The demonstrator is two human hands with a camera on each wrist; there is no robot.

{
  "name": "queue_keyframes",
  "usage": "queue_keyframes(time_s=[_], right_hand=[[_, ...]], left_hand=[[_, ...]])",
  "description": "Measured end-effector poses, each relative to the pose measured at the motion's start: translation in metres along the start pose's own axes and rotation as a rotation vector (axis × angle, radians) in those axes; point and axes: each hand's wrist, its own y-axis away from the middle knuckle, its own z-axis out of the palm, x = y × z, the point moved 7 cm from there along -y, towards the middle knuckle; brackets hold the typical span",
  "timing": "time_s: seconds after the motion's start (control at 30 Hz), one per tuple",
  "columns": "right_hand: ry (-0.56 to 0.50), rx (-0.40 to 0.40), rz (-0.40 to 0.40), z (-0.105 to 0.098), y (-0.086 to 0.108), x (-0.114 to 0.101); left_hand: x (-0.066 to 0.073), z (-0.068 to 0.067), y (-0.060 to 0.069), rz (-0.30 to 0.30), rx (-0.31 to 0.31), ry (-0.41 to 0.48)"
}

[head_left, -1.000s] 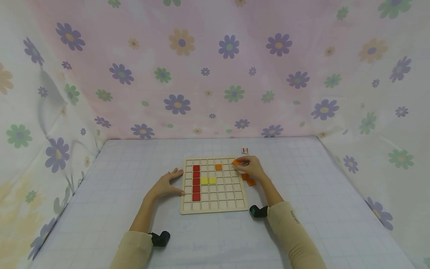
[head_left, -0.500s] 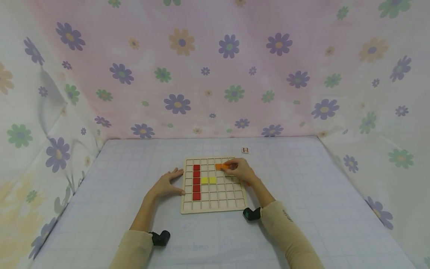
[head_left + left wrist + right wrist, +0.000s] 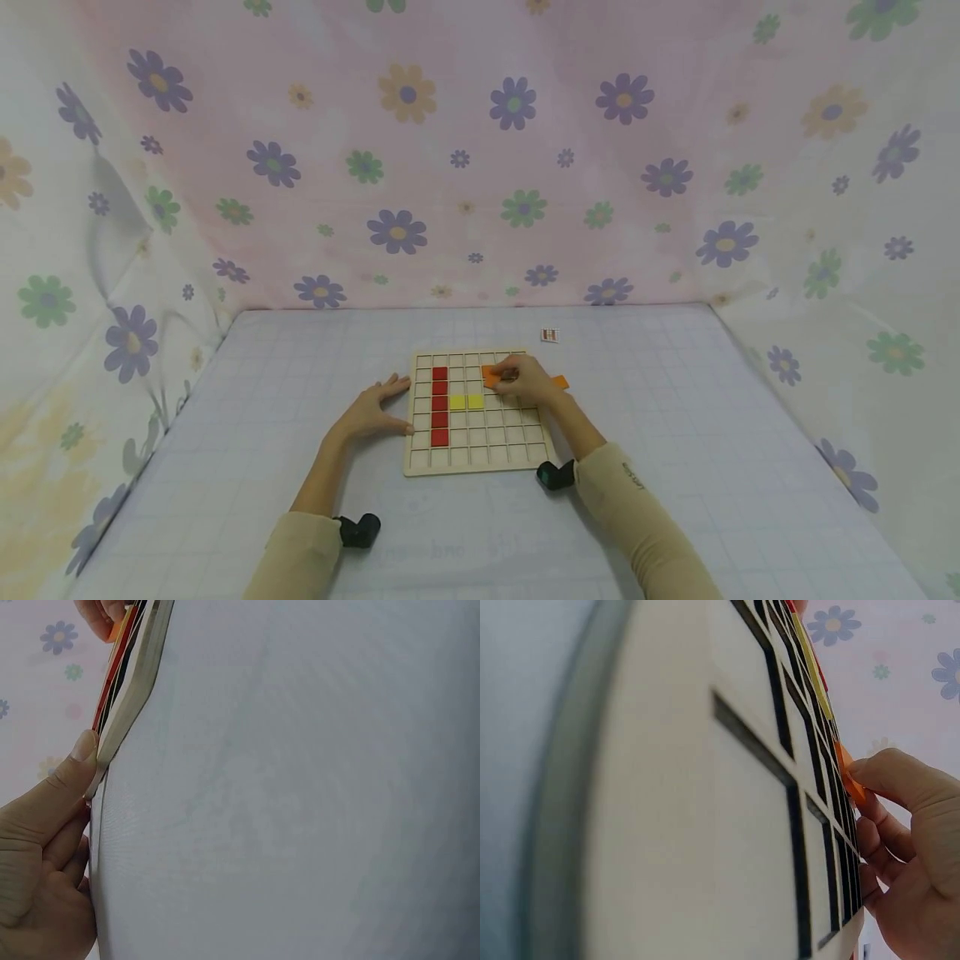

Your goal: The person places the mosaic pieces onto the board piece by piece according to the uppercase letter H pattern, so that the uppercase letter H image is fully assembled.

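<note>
A pale wooden grid board (image 3: 457, 457) lies on the table with square cells. My left hand (image 3: 371, 414) rests at its left edge, fingers spread and thumb tip touching the rim; in the left wrist view the thumb (image 3: 64, 780) lies along that edge. Over the upper right cells, my right hand (image 3: 528, 379) pinches an orange square tile (image 3: 853, 784) between thumb and fingers. Another orange tile (image 3: 487, 370) sits in a cell there, partly covered. A column of red tiles (image 3: 439, 403) fills the left side, with two yellow tiles (image 3: 467, 402) beside it.
A loose orange tile (image 3: 560, 382) lies on the table right of the board, partly behind the right hand. A small printed card (image 3: 550, 335) lies beyond the board. Flowered cloth (image 3: 480, 167) hangs at the back and sides.
My right hand has carried the orange tile leftward from the board's right edge, then slightly nearer, beside the placed orange tile. My left hand has stayed at the left edge.
</note>
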Motion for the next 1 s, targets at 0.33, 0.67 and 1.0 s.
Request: queue_keyframes(time_s=[0.33, 0.67, 1.0], right_hand=[[-0.001, -0.075, 0.039, 0.004, -0.001, 0.001], [0.020, -0.019, 0.050, 0.001, 0.002, 0.000], [0.046, 0.116, 0.064, -0.004, 0.009, 0.006]], left_hand=[[0.001, 0.000, 0.002, -0.022, -0.001, -0.004], [0.005, 0.001, -0.002, -0.100, -0.013, -0.018], [0.003, 0.001, -0.002, -0.101, -0.018, -0.024]])
